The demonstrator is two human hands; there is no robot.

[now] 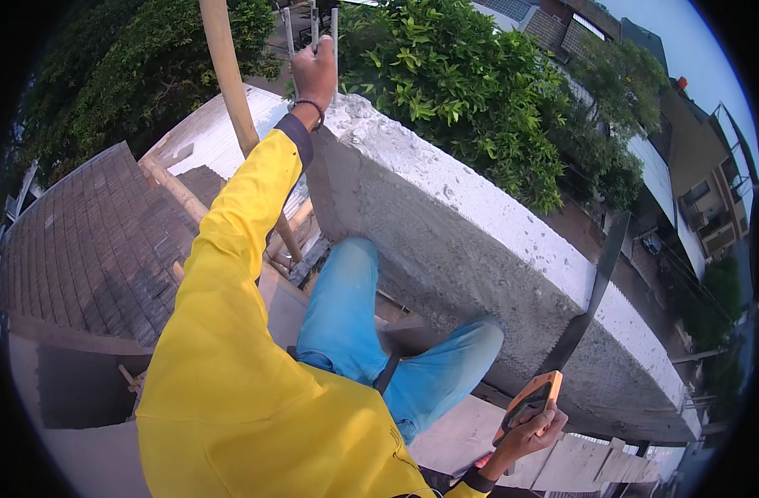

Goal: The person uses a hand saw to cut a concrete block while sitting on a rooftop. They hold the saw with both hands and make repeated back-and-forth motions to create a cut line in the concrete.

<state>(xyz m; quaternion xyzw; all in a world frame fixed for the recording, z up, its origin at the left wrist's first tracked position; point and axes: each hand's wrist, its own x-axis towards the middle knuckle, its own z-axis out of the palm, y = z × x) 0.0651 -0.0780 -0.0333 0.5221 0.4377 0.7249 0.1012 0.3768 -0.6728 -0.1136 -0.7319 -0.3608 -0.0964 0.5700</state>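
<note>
My left hand (315, 73) is raised at the far end of a rough concrete wall (454, 187), its fingers closed round one of the thin upright metal rods (335, 41) there. A dark bracelet circles that wrist. At the lower right my right hand (533, 436) grips the orange and black handle (527, 407) of a handsaw. Its long dark blade (593, 299) slants up and away across the wall's pale top. Whether the teeth touch the wall I cannot tell.
My legs in blue trousers (342, 290) bend against the wall's near side. A wooden pole (228, 75) rises beside my left arm. Tiled roofing (89, 241) lies lower on the left. Leafy trees (471, 91) and houses (703, 191) stand beyond the wall, with a drop to the ground.
</note>
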